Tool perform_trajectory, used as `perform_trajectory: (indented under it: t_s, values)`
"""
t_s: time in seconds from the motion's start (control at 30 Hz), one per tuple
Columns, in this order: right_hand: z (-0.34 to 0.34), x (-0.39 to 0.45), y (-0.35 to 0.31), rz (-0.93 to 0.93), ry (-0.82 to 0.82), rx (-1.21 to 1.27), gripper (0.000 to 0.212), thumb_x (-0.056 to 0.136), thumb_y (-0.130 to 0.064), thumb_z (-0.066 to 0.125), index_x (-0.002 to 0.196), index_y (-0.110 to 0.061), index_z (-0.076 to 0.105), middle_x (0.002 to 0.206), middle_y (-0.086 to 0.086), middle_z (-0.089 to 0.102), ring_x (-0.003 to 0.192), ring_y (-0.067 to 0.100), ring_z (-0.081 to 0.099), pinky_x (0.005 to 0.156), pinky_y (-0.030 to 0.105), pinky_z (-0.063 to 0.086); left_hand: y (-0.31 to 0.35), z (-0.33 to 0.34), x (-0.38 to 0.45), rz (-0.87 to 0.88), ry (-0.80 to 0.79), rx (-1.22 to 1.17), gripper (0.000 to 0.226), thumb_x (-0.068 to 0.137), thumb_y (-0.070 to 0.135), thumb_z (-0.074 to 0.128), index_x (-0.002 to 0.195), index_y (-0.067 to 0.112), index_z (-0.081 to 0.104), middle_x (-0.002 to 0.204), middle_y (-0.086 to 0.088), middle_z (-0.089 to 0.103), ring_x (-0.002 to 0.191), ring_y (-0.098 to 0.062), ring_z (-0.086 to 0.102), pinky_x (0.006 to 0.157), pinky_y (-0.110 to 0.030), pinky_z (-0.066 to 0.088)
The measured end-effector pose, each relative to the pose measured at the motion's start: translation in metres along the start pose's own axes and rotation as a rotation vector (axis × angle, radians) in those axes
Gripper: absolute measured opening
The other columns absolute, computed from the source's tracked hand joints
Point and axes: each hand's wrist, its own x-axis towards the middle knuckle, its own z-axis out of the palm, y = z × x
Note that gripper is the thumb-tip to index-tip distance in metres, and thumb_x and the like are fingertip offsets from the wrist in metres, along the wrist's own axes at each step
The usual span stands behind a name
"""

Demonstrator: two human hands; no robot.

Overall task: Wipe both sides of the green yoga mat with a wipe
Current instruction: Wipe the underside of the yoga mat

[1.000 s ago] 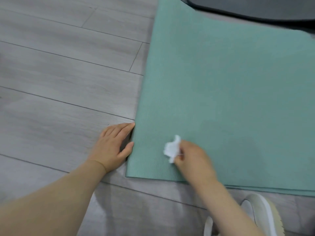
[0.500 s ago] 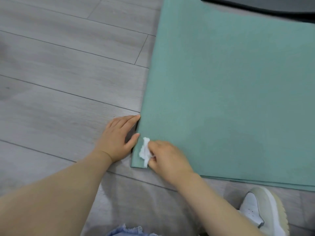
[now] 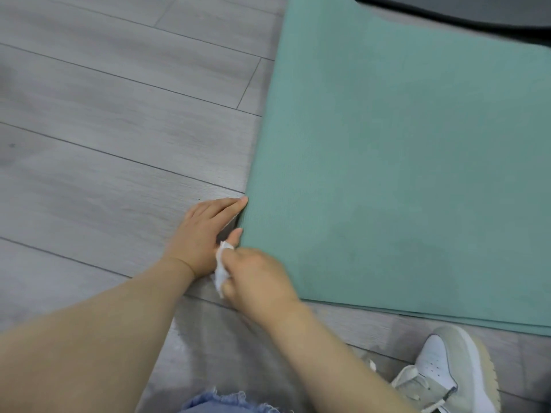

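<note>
My right hand (image 3: 256, 278), fingers curled round the crumpled wipe (image 3: 221, 271), had swept leftward off the near corner of the green yoga mat (image 3: 387, 174) lying on the floor (image 3: 104, 129). My left hand (image 3: 205, 234) stayed flat, steadying that edge; this corner seemed done.

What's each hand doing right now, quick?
Left hand: open, fingers straight against the green yoga mat edge.
Right hand: closed, holding the white wipe.
</note>
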Motion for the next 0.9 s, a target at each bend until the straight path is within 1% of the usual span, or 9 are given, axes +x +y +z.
perform_trajectory:
  t_s: [0.07,0.13,0.2,0.27,0.33,0.43,0.6,0.8,0.9]
  values:
    - [0.006,0.010,-0.015,-0.035,-0.054,-0.030,0.014,0.071,-0.016,0.061,0.082,-0.009,0.060,0.079,0.021,0.064,0.059,0.032,0.057,0.047,0.029,0.024,-0.001,0.000,0.000,-0.010,-0.013,-0.003,0.057,0.090,0.043,0.047,0.145,0.028,0.045,0.134,0.000,0.057,0.119,-0.017,0.046,0.103,-0.030,0.028]
    - [0.003,0.004,-0.006,-0.079,-0.071,-0.013,0.029,0.057,-0.019,0.075,0.081,-0.012,0.059,0.072,0.012,0.063,0.056,0.028,0.056,0.045,0.026,0.026,0.000,-0.001,0.000,0.003,-0.005,-0.004,0.056,0.090,0.042,0.048,0.144,0.025,0.048,0.133,0.000,0.058,0.118,-0.017,0.046,0.103,-0.031,0.030]
    - [-0.010,-0.008,0.016,-0.091,-0.006,-0.009,0.028,0.056,-0.025,0.070,0.080,-0.017,0.057,0.066,0.001,0.057,0.056,0.022,0.055,0.045,0.024,0.030,0.003,-0.002,0.001,0.016,0.005,-0.004,0.056,0.090,0.042,0.049,0.143,0.023,0.050,0.133,0.001,0.058,0.117,-0.018,0.049,0.101,-0.034,0.035]
    - [-0.026,-0.014,0.044,0.012,0.059,0.008,0.013,0.066,-0.026,0.051,0.078,-0.020,0.053,0.070,-0.001,0.054,0.061,0.022,0.054,0.049,0.025,0.028,0.004,-0.003,0.001,0.022,0.008,0.006,0.057,0.090,0.042,0.049,0.143,0.022,0.050,0.133,0.001,0.058,0.116,-0.020,0.051,0.101,-0.037,0.039]
    - [-0.040,-0.012,0.070,0.147,0.093,0.040,0.017,0.073,-0.025,0.040,0.081,-0.021,0.055,0.077,-0.002,0.054,0.068,0.023,0.053,0.053,0.026,0.029,0.003,-0.004,0.001,0.022,0.014,0.010,0.056,0.090,0.041,0.049,0.143,0.021,0.051,0.133,0.002,0.058,0.116,-0.020,0.052,0.101,-0.038,0.040]
    - [-0.050,-0.003,0.085,0.167,0.085,0.069,0.014,0.082,-0.016,0.051,0.087,-0.019,0.064,0.086,0.000,0.053,0.072,0.024,0.054,0.057,0.027,0.033,0.003,-0.003,0.001,0.023,0.015,0.006,0.056,0.091,0.040,0.049,0.143,0.022,0.051,0.132,0.003,0.058,0.115,-0.020,0.053,0.101,-0.037,0.039]
    - [-0.030,-0.013,0.073,-0.157,-0.091,0.176,0.022,0.082,-0.019,0.059,0.102,-0.011,0.064,0.102,0.009,0.054,0.085,0.027,0.056,0.073,0.025,0.039,0.002,-0.002,0.002,0.022,0.013,0.008,0.057,0.088,0.039,0.051,0.143,0.022,0.050,0.132,0.001,0.058,0.115,-0.021,0.053,0.101,-0.037,0.039]
    - [-0.031,0.015,0.072,-0.700,-0.277,0.059,0.016,0.082,-0.016,0.046,0.079,-0.009,0.060,0.078,0.011,0.054,0.068,0.027,0.053,0.057,0.034,0.041,0.002,-0.001,0.002,0.033,0.023,0.004,0.057,0.087,0.039,0.053,0.141,0.021,0.052,0.131,0.002,0.058,0.114,-0.020,0.053,0.101,-0.035,0.038]
    - [-0.049,0.097,0.110,-0.511,-0.115,0.050,0.016,0.077,-0.017,0.050,0.079,-0.009,0.063,0.080,0.012,0.061,0.071,0.028,0.059,0.062,0.026,0.032,0.001,-0.001,0.001,0.022,0.015,0.012,0.056,0.085,0.039,0.053,0.138,0.020,0.055,0.132,0.001,0.058,0.115,-0.021,0.053,0.101,-0.034,0.037]
